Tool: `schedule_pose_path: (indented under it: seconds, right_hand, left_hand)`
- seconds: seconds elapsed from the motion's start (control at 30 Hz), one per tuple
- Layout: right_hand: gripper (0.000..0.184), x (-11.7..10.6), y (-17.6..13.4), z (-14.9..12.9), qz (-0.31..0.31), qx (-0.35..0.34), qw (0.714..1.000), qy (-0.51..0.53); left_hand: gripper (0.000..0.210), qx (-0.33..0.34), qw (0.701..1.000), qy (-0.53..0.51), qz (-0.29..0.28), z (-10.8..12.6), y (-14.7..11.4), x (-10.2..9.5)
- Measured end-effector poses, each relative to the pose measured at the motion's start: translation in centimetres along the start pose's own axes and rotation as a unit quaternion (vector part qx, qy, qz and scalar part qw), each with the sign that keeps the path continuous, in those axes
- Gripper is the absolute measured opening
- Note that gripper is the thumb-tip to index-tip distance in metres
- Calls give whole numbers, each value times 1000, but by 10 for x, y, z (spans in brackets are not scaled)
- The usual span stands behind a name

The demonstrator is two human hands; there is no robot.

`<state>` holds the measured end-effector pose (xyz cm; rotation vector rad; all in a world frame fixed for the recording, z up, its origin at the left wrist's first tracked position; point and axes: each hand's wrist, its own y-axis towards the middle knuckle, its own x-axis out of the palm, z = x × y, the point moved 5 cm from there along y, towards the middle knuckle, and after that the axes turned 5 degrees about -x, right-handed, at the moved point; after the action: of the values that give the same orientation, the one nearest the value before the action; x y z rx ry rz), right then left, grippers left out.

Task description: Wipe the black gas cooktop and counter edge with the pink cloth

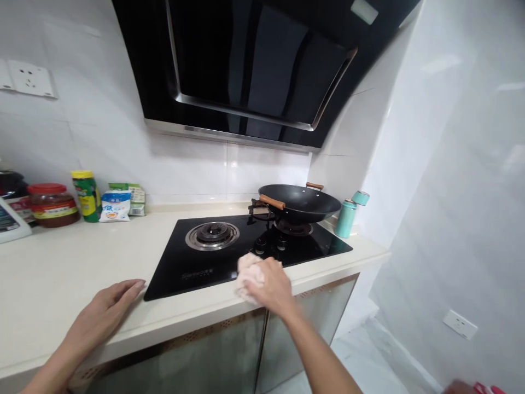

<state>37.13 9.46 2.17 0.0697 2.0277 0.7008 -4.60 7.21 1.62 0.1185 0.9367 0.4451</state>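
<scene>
Bunched in my right hand is a pale pink cloth, pressed against the front edge of the black glass gas stove. The stove's two control knobs sit just beyond that hand. My left hand lies flat on the cream countertop, fingers stretched out, beside the stove's front left corner. The left burner is bare, with its metal ring showing. On the right burner stands a black wok with wooden handles.
Left along the wall are a red-lidded jar, a green yellow-capped bottle, a white packet and a white plastic container. A turquoise bottle stands right of the wok. Overhead hangs a black range hood.
</scene>
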Motion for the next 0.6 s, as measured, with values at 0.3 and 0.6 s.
schedule_pose_path:
  seconds: [0.3,0.6]
  right_hand:
    - [61,-80,0,177,56,228,964,-121]
    - [61,-75,-11,193,65,177,957,-222]
  left_hand:
    - [60,8,999,-19,-26,27,-17,-6]
    - [49,38,996,-78,6,37,-32,-8]
